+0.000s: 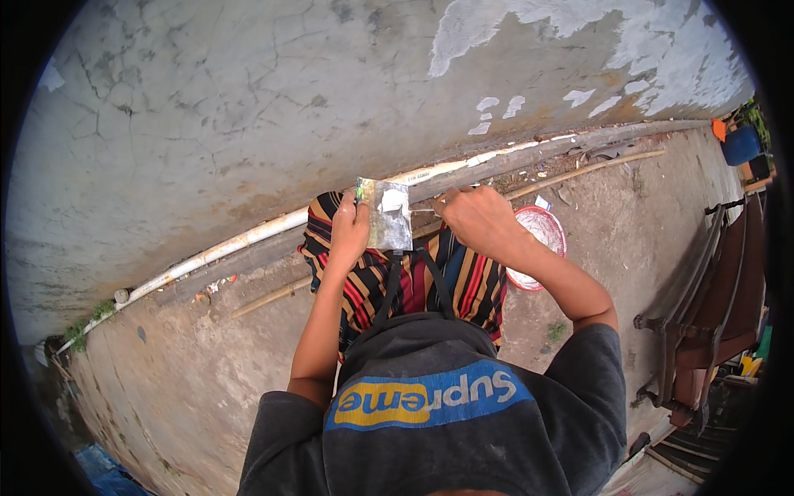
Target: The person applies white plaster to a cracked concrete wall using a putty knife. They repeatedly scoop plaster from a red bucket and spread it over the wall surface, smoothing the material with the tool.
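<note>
My left hand [349, 230] grips the left edge of a flat rectangular grey plate [389, 231] and holds it up over my lap. A lump of white paste [394, 200] lies on the plate, with smears around it. Closed around the handle of a small scraper [423, 211], my right hand [484, 219] brings the tool's thin shaft to the plate's right edge. The scraper's tip is too small to make out clearly. Below my right hand, a white bowl with a red rim [565, 240] stands on the ground, coated with white paste inside. My right forearm partly covers it.
A cracked grey wall [248, 99] with white patches rises in front of me. A white pipe [223, 245] runs along its foot, beside a long bamboo pole [595, 169] on the ground. At the right stands a brown slatted bench [711, 289]; a blue container [742, 146] is farther off.
</note>
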A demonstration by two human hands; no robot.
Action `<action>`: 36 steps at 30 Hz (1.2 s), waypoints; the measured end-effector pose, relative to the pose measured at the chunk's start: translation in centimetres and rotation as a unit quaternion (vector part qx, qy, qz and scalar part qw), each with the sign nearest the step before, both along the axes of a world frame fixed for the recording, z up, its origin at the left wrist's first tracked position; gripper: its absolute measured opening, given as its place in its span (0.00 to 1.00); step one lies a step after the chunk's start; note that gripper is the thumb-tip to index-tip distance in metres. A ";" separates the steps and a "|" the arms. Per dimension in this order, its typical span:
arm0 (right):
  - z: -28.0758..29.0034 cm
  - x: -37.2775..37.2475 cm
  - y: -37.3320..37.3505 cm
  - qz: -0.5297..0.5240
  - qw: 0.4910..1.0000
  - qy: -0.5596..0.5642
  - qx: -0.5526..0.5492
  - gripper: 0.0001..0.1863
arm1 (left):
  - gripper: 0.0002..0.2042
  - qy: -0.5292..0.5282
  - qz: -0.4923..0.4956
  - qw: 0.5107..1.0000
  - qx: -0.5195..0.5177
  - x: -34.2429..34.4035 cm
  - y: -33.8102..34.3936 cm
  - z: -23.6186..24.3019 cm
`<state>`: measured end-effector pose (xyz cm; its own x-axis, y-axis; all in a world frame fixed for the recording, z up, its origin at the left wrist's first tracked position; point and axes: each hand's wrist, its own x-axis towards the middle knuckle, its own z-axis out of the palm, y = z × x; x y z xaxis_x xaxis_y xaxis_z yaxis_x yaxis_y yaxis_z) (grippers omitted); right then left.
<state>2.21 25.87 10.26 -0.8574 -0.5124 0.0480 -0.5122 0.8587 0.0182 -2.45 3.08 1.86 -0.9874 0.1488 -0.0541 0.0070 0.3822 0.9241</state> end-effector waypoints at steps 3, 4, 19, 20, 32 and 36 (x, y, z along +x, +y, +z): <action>-0.2 -0.3 0.5 -0.014 1.000 0.024 -0.004 0.03 | 0.15 -0.021 0.004 1.000 -0.011 0.0 -0.1 0.1; 0.0 -0.5 0.4 -0.015 0.999 0.031 -0.011 0.03 | 0.15 -0.003 0.002 1.000 -0.010 0.0 -0.1 -0.1; -0.1 0.0 -0.1 0.015 1.000 -0.012 0.013 0.07 | 0.19 -0.041 0.006 0.999 0.000 -0.5 0.1 -0.6; -0.2 0.1 -0.1 0.023 0.999 -0.024 0.016 0.06 | 0.19 -0.035 0.013 0.999 -0.008 -0.4 0.2 -0.8; -0.1 -1.4 6.4 -0.133 0.772 -0.396 -0.479 0.15 | 0.19 -0.099 0.025 0.990 0.099 -1.1 -2.0 -6.3; -5.9 -0.7 9.4 -0.144 0.559 -0.341 -0.742 0.24 | 0.22 -0.234 0.063 0.900 0.362 -1.4 -4.4 -8.5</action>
<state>1.50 35.26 4.38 -0.9723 -0.1783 -0.1508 0.1973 -0.2818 -0.9390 -3.80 -1.33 -6.61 -0.8937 0.2002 -0.4016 -0.4482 -0.3513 0.8220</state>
